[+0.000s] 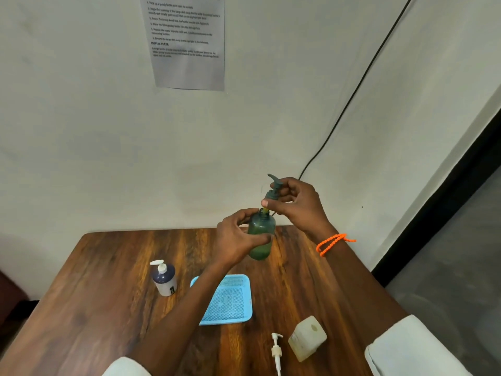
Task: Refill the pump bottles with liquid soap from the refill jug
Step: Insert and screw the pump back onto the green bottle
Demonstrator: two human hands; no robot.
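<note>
Where the table (113,308) runs nearest, a loose white pump (276,351) lies flat just beside the pale refill jug (307,337). Beyond them sits a blue mesh tray (233,299), with a dark pump bottle (164,279) standing upright to its left. Farther off, above the table's far edge, the left hand (235,240) has its grip wrapped round a green bottle (260,237), held upright. The right hand (295,204), with an orange wristband (332,243), pinches a dark pump head (273,188) just above the bottle's open neck.

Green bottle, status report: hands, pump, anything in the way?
Left hand grips green bottle, lifted above table. Right hand pinches pump just above bottle neck. Nothing in the way.
</note>
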